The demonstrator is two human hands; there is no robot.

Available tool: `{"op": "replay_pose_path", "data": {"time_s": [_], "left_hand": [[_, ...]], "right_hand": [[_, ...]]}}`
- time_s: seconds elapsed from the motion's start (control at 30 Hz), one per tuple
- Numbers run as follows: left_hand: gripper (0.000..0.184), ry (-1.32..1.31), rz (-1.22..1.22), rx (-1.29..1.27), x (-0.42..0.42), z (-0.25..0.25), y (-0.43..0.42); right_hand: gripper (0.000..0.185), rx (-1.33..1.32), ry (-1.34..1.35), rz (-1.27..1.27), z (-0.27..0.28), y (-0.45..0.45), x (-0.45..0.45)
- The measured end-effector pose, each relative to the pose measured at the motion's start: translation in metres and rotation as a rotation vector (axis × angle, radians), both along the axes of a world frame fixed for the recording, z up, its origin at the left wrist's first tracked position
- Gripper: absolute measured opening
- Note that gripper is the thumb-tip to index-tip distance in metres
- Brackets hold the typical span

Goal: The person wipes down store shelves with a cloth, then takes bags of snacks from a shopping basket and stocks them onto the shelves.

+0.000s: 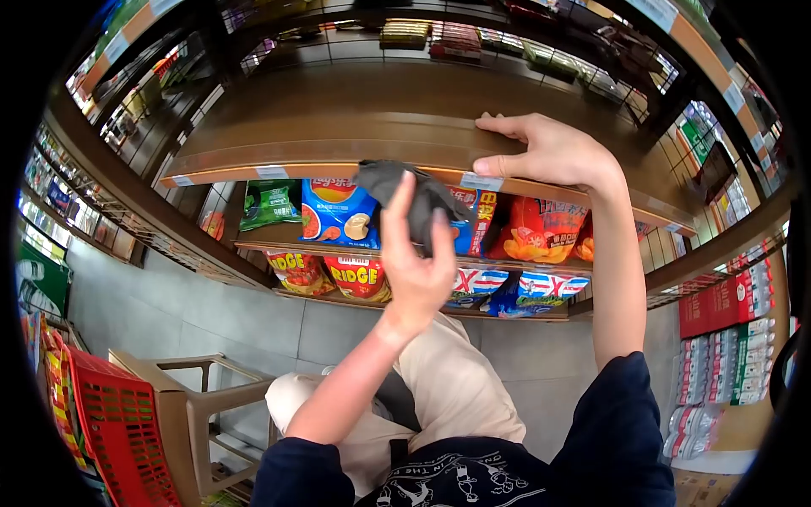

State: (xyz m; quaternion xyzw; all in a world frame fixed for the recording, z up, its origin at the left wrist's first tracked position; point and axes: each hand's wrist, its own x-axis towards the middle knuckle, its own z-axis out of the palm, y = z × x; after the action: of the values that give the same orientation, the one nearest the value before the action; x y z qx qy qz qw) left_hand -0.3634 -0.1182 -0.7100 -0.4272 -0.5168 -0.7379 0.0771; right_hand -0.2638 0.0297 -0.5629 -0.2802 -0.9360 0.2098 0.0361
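Observation:
A dark grey cloth (422, 198) is bunched in my left hand (414, 270), whose fingers are closed on it at the front edge of a brown shelf (321, 127). My right hand (553, 156) rests on the same shelf to the right, fingers stretched out and holding nothing. Its thumb lies near the front rim, just above a price label (481, 181). Behind and below the cloth, a blue chip bag (338, 211) is partly covered. Red chip bags (541, 228) stand under my right forearm's side of the shelf.
Lower down are more snack bags (359, 277). At the left stand a red basket (122, 422) and a beige stool (203, 397). Packs of bottled water (726, 363) are stacked at the right. Another shelf with packaged goods (456, 38) lies beyond.

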Motion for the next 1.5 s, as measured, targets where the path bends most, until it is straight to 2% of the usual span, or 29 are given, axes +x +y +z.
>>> {"op": "replay_pose_path", "data": {"time_s": [0.1,0.17,0.2,0.3,0.33,0.4,0.43,0.47,0.53,0.7,0.73,0.77,0.8,0.87,0.9,1.0,1.07,1.2,1.27,1.37,1.47,1.5], "left_hand": [[0.053,-0.082,-0.017,-0.07,-0.003,-0.007,0.0],[0.059,0.206,-0.007,-0.115,0.008,-0.004,0.0],[0.06,0.247,-0.11,-0.131,0.017,0.0,0.0],[0.059,0.232,-0.143,-0.15,0.023,-0.001,0.001],[0.059,0.303,-0.049,-0.119,0.016,-0.003,0.003],[0.06,0.204,-0.005,-0.09,0.009,-0.004,0.005],[0.062,0.213,-0.045,-0.072,0.011,-0.004,0.005],[0.065,0.302,-0.076,-0.235,0.013,-0.006,0.0],[0.064,0.378,-0.221,-0.303,0.022,-0.007,0.002],[0.064,0.362,-0.323,-0.316,0.028,0.004,-0.002],[0.063,0.465,-0.349,-0.352,0.025,0.009,-0.006],[0.063,0.567,-0.371,-0.389,0.023,0.012,-0.008],[0.063,0.628,-0.362,-0.255,0.021,0.012,-0.004],[0.064,0.735,-0.389,-0.11,0.015,0.017,-0.003],[0.061,0.794,-0.377,-0.058,0.013,0.021,-0.003],[0.06,0.679,-0.493,-0.084,0.012,0.031,-0.012],[0.057,0.654,-0.53,-0.11,0.014,0.038,-0.02],[0.057,0.629,-0.621,-0.162,0.022,0.039,-0.02],[0.057,0.667,-0.589,-0.108,0.028,0.032,-0.016],[0.05,0.623,-0.641,-0.121,0.035,0.023,-0.017],[0.04,0.614,-0.69,-0.153,0.029,0.03,-0.015],[0.036,0.623,-0.569,-0.047,0.025,0.033,-0.011]], "right_hand": [[0.085,0.002,-0.003,-0.006,0.001,-0.002,0.001],[0.085,0.012,0.002,-0.006,-0.001,-0.001,0.002],[0.085,0.023,-0.001,0.001,-0.002,0.0,0.0],[0.085,0.009,0.004,-0.018,-0.003,0.0,0.0],[0.085,0.012,0.001,-0.019,-0.002,0.001,0.0],[0.086,0.015,-0.016,-0.019,-0.002,0.001,0.0],[0.086,0.013,-0.012,-0.024,-0.001,0.002,0.001],[0.086,-0.003,-0.011,-0.004,0.0,0.003,0.001],[0.085,-0.03,-0.005,0.02,-0.001,0.001,-0.001],[0.083,-0.035,0.01,0.008,-0.001,0.004,0.0],[0.083,-0.022,0.018,-0.007,0.0,0.003,0.003],[0.08,-0.087,0.112,0.014,0.001,0.001,0.006],[0.077,-0.151,0.204,0.04,-0.001,0.002,0.008],[0.068,-0.165,0.629,0.058,-0.014,0.007,0.015],[0.064,-0.172,0.737,0.016,-0.006,-0.006,0.027],[0.055,-0.208,1.048,0.01,0.0,-0.06,0.074],[0.055,-0.129,1.004,0.232,-0.027,-0.081,0.104],[0.06,-0.059,1.003,0.052,-0.09,-0.109,0.112],[0.059,-0.323,1.113,0.04,-0.113,-0.112,0.111],[0.05,-0.396,1.113,-0.021,-0.12,-0.116,0.115],[0.042,-0.324,1.104,-0.141,-0.122,-0.114,0.118],[0.036,-0.23,1.174,-0.246,-0.121,-0.115,0.112]]}}
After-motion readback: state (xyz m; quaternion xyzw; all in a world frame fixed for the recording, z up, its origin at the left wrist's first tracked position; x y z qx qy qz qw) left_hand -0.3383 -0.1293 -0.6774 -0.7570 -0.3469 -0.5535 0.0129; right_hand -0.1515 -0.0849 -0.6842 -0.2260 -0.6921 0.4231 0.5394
